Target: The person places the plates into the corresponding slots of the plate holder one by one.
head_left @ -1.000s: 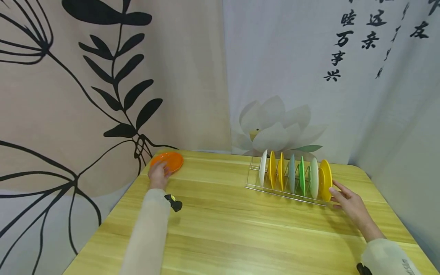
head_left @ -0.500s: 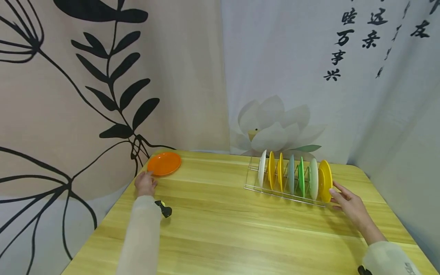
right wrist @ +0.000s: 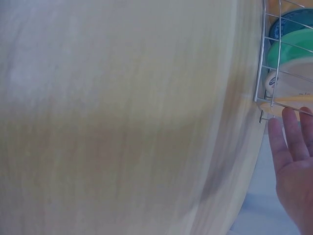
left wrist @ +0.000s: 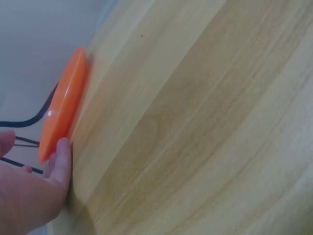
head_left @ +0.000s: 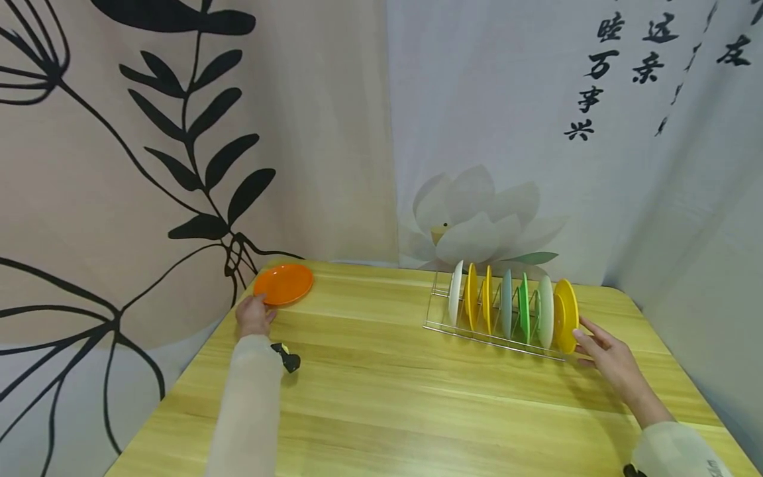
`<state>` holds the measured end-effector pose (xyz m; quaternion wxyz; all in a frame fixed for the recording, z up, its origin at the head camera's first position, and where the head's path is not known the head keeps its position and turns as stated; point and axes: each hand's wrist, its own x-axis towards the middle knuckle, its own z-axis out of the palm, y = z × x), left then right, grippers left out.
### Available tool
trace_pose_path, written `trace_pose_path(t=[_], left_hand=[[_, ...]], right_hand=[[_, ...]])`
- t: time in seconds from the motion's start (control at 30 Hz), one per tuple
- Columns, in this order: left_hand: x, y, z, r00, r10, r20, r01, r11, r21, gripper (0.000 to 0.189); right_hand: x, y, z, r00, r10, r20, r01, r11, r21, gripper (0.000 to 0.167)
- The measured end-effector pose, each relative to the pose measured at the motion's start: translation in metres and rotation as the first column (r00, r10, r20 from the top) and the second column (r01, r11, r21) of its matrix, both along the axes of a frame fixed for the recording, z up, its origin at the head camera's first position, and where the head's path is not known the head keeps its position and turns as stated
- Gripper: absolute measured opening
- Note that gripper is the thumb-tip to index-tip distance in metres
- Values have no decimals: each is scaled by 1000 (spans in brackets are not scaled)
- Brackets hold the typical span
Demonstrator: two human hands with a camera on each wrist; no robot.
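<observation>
On the table's far left lies an orange plate (head_left: 283,284). My left hand (head_left: 253,317) is at its near-left rim; in the left wrist view the extended fingers (left wrist: 62,159) reach the plate's lower edge while the thumb stands apart. On the right, a wire dish rack (head_left: 495,340) holds several upright plates. The yellow plate (head_left: 566,317) at the rack's right end leans slightly outward. Beside it is my right hand (head_left: 608,354), its straight fingers (right wrist: 293,137) right at that plate's outer side.
Between the yellow plate and the rack's left end stand a pale green plate (head_left: 545,311), a green plate (head_left: 524,308), a blue-grey plate (head_left: 506,303), two yellow ones and a white plate (head_left: 456,293). The wooden table (head_left: 381,397) meets printed curtains (head_left: 334,165) behind.
My left hand has drawn back from on top of the orange plate to its near-left rim, and the plate lies uncovered. The right hand has stayed beside the yellow plate.
</observation>
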<state>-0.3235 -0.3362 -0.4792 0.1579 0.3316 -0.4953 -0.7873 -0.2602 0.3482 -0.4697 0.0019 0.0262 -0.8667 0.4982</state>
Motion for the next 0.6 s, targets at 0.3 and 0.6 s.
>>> trace_pose_path(t=[0.3, 0.6], left_hand=[[-4, 7, 3, 1000, 11, -14, -11, 1000, 6, 70], [-9, 26, 7, 987, 66, -147, -52, 994, 97, 73]], right_hand=[[1, 0, 2, 1000, -3, -3, 3, 1000, -6, 72], [0, 1, 0, 1000, 3, -24, -3, 1000, -13, 69]])
